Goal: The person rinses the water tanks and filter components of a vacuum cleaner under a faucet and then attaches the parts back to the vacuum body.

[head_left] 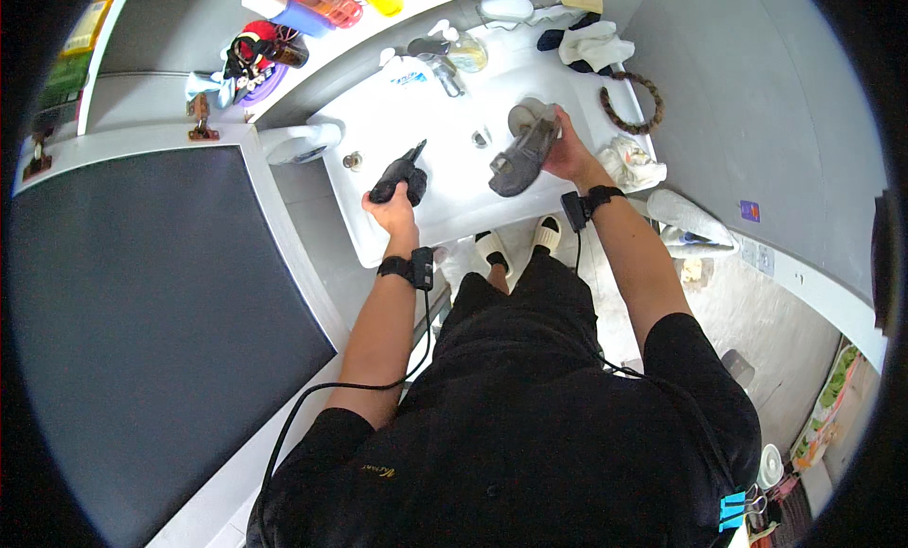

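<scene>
Small gold lettering stands on the black shirt, nearer the body than the left hand. Blue print on a white packet beyond that hand, and a purple sticker right of the right hand, look too small to read.

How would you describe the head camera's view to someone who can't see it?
A person in black holds a dark grey item, perhaps a sandal, in the right hand and an unclear black object in the left hand, over a white sink. A brown braided ring lies at its right end.
</scene>
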A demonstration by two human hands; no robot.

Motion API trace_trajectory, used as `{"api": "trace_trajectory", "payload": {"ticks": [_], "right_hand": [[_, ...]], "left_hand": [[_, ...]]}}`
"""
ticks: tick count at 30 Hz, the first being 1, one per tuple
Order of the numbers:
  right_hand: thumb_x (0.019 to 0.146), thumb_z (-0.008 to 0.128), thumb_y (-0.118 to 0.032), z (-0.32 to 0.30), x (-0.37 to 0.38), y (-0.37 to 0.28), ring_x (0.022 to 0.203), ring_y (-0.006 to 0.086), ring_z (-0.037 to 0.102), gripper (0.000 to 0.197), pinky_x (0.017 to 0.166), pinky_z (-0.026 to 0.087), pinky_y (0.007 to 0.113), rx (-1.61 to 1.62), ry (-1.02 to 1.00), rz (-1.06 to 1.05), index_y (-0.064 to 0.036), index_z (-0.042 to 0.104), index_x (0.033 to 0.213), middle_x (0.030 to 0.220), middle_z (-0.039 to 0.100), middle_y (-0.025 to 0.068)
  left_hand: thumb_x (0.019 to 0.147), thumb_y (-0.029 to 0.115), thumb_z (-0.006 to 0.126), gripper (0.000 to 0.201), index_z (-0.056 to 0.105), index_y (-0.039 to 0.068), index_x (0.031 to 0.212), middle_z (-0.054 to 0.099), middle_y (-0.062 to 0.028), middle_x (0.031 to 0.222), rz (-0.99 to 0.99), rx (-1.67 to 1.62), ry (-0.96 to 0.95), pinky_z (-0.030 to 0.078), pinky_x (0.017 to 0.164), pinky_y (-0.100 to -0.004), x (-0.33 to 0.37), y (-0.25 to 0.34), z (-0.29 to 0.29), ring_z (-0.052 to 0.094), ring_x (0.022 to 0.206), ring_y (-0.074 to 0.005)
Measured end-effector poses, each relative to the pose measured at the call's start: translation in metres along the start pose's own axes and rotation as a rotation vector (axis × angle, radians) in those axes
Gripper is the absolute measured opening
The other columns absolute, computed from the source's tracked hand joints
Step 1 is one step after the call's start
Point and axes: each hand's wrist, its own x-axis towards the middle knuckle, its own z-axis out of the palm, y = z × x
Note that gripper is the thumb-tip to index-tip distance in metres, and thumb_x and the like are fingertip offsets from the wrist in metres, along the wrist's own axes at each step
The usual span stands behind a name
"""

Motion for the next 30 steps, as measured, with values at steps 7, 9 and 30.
{"api": "trace_trajectory", "payload": {"ticks": [7,9,30], "right_hand": [[0.084,0.064,-0.078,0.001,-0.005,-0.004,0.131,0.0304,0.053,0.096,0.112,0.043,0.051,-0.053,0.029,-0.034,-0.0144,0.043,0.154,0.148,0.051,0.0122],[0.084,0.066,-0.077,-0.006,-0.001,0.000,0.133,0.0316,0.051,0.099,0.113,0.043,0.051,-0.062,-0.045,-0.061,-0.0130,0.041,0.155,0.150,0.048,0.0141],[0.086,0.075,-0.062,0.038,-0.033,-0.010,0.121,0.0272,0.060,0.091,0.102,0.049,0.048,-0.345,0.085,-0.172,0.0009,0.045,0.145,0.130,0.061,0.0157]], "left_hand": [[0.069,0.024,0.082,0.091,0.041,0.011,0.150,0.056,-0.0274,0.122,0.535,0.671,-0.150,0.051,0.101,-0.0491,-0.017,0.052,0.014,0.061,0.113,-0.0465],[0.069,0.025,0.082,0.091,0.042,0.014,0.149,0.056,-0.0266,0.122,0.636,0.750,-0.271,0.054,0.095,-0.0502,-0.020,0.078,0.022,0.063,0.108,-0.0464],[0.062,0.020,0.087,0.122,0.021,0.019,0.164,0.057,-0.0294,0.131,0.986,1.211,-0.814,0.056,0.096,-0.0480,-0.032,0.204,0.107,0.065,0.113,-0.0451]]}}
